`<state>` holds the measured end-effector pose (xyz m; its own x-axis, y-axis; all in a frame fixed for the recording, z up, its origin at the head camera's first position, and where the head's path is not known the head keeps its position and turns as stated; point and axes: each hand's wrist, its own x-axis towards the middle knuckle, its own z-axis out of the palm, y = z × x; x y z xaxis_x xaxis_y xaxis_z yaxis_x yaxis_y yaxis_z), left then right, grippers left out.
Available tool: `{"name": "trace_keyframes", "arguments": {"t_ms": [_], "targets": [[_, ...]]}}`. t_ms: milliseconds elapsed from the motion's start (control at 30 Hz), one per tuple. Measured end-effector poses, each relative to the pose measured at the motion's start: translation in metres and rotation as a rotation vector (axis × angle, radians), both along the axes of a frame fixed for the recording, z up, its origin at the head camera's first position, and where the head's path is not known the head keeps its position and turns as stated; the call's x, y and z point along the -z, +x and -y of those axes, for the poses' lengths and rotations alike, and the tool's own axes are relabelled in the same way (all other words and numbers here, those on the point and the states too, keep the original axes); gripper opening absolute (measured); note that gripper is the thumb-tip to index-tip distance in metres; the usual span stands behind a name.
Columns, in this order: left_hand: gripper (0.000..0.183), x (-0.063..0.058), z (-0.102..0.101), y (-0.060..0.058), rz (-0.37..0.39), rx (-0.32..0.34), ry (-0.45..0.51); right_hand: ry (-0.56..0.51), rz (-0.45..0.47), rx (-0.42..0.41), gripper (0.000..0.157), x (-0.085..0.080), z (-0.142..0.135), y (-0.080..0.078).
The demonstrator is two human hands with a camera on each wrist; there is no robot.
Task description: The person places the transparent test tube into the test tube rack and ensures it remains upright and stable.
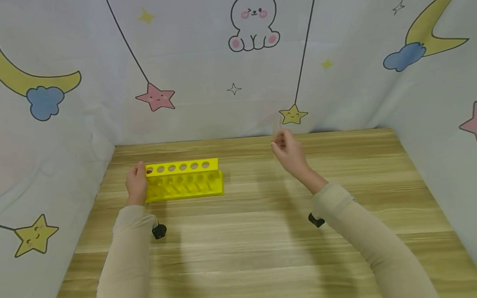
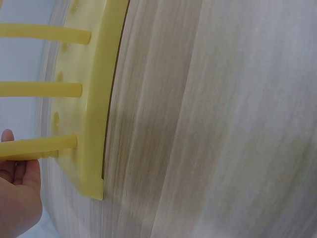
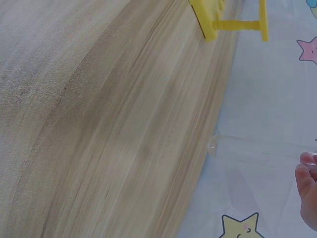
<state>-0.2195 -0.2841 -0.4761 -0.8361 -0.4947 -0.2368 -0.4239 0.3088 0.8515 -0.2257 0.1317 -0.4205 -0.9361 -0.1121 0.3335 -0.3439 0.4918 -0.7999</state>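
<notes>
A yellow test tube rack (image 1: pixel 187 171) stands on the left part of the table, with a row of round holes along its top plate. My left hand (image 1: pixel 137 183) grips its left end; in the left wrist view, the thumb and fingers are around the end post of the rack (image 2: pixel 94 124). Right of the rack and raised over the table's far part, my right hand (image 1: pixel 290 154) pinches a clear test tube (image 3: pixel 257 148) near one end. The tube's rounded end points away from the fingers, and in the head view it is barely visible against the cloth.
The wood-grain table (image 1: pixel 244 265) ends at a white cloth (image 1: pixel 204 114) printed with stars, moons and a rabbit, which hangs behind it and along both sides. Small black wrist devices show under each sleeve, one by the left cuff (image 1: pixel 133 217).
</notes>
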Motion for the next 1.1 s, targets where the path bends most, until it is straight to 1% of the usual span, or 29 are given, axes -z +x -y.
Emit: {"name": "trace_keyframes", "arguments": {"t_ms": [200,400,633,900,1100], "targets": [[0.059,0.001,0.001,0.001,-0.007,0.019,-0.009,-0.004,-0.012,-0.018,0.016,-0.003,0.004,-0.001],[0.059,0.003,0.001,0.0,-0.007,0.01,-0.008,-0.008,-0.045,-0.048,0.015,-0.008,0.008,-0.003],[0.058,0.003,0.001,-0.001,-0.01,0.003,0.001,-0.01,-0.029,-0.059,0.016,-0.013,0.014,-0.005],[0.059,0.002,0.001,0.0,-0.011,0.013,-0.003,-0.031,-0.044,-0.083,0.016,-0.018,0.023,-0.007],[0.058,0.003,0.001,0.0,-0.014,0.015,-0.009,-0.05,-0.047,-0.085,0.016,-0.02,0.028,-0.009]]}}
